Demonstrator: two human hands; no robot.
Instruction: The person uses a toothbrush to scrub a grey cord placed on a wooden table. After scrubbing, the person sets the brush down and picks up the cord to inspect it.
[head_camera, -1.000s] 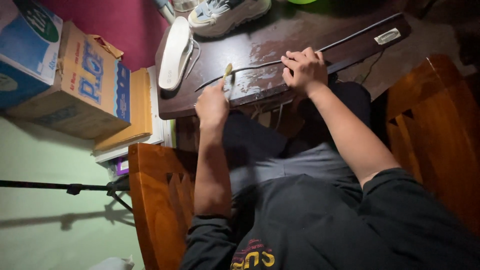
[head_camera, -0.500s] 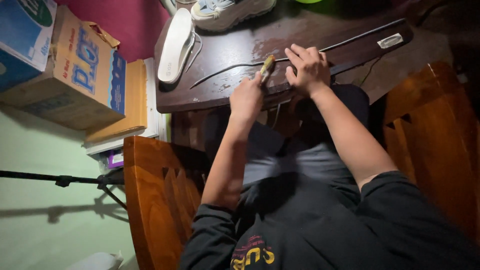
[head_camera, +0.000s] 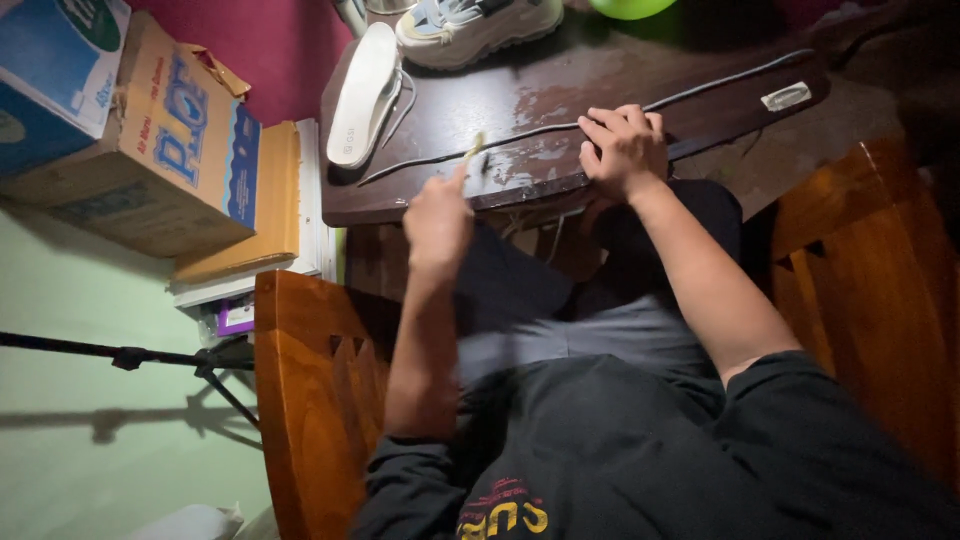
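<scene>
We hold a small yellowish brush (head_camera: 473, 150) pinched in our left hand (head_camera: 437, 215); since a moment ago it has drawn back from the right hand toward the near desk (head_camera: 560, 95) edge, its tip on the thin dark strip (head_camera: 520, 135). Our right hand (head_camera: 622, 148) presses that strip flat, fingers curled. Beyond the strip lie a white insole (head_camera: 365, 95) and a sneaker (head_camera: 480, 28). Left of the desk, a cardboard box (head_camera: 150, 150) stands closed; contents hidden.

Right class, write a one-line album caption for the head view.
Left hand brings a small brush to a dark shoe sole that the right hand presses onto a wooden table.
</scene>
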